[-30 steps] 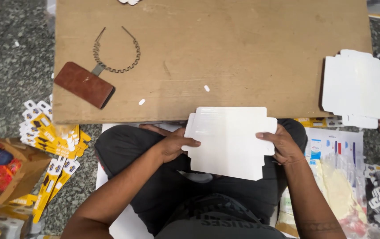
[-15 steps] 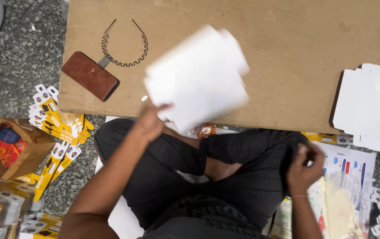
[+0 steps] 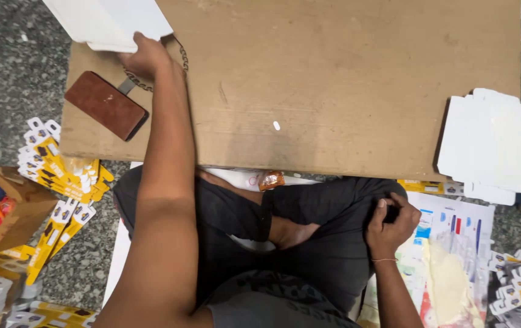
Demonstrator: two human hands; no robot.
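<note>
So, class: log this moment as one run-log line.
left hand: holds white card blank at board's far corner | right hand: on knee | brown block: on board

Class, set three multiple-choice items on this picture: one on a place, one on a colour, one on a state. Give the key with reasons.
1. Where does the white card stack lie?
A. on the board's right edge
B. on the lap
C. inside the open box

2. What colour is the flat case beside the chain?
A. green
B. reddish brown
C. white

3. What is the left hand doing?
A. resting empty on the floor
B. holding a white card at the board's far left corner
C. gripping the case

Key: 1 A, the stack overhangs the right edge of the board. 2 B, its surface is reddish brown. 3 B, the fingers close on the card's edge; the right hand rests on the knee.
</note>
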